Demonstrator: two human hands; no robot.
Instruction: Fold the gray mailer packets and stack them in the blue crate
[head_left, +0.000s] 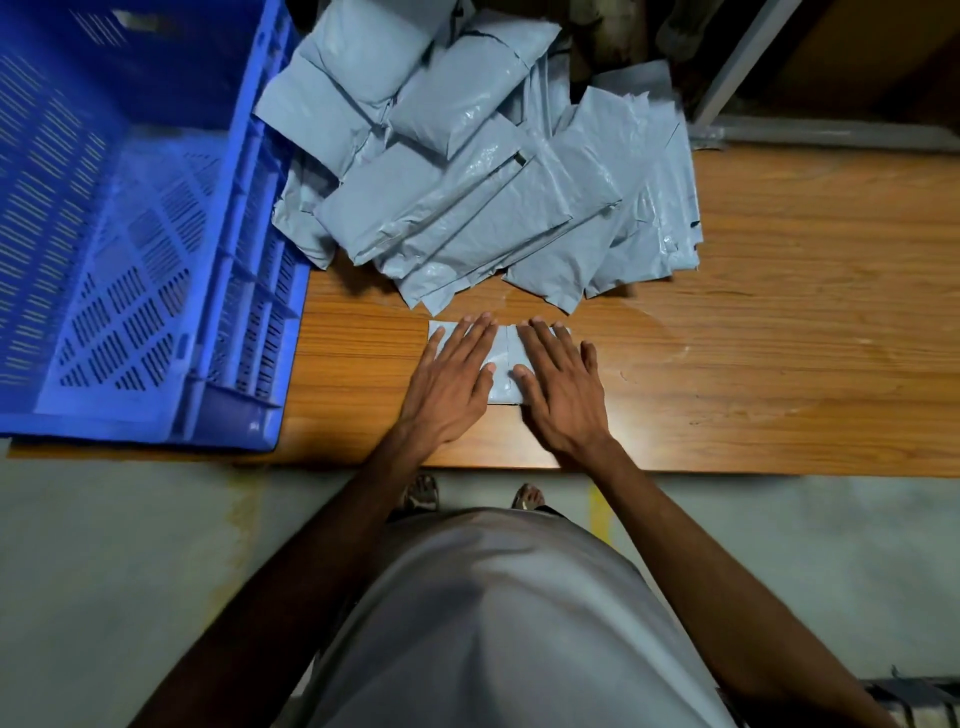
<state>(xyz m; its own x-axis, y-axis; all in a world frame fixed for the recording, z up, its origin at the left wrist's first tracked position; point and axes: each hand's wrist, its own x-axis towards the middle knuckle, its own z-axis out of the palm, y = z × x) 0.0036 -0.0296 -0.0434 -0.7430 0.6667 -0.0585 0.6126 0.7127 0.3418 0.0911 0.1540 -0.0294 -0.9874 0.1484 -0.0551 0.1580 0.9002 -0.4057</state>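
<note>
Your blue crate at frame left shows only its slotted floor. At center, the folded gray packet lies under your left hand and right hand, fingers straight, slightly spread, pressing flat.

Both hands flat on folded mailer, crate left.

Person seen from above: light grey shirt covering the torso, both forearms bare below it with no sleeves visible. Below the shirt hem, two sandalled feet, straps patterned.
</note>
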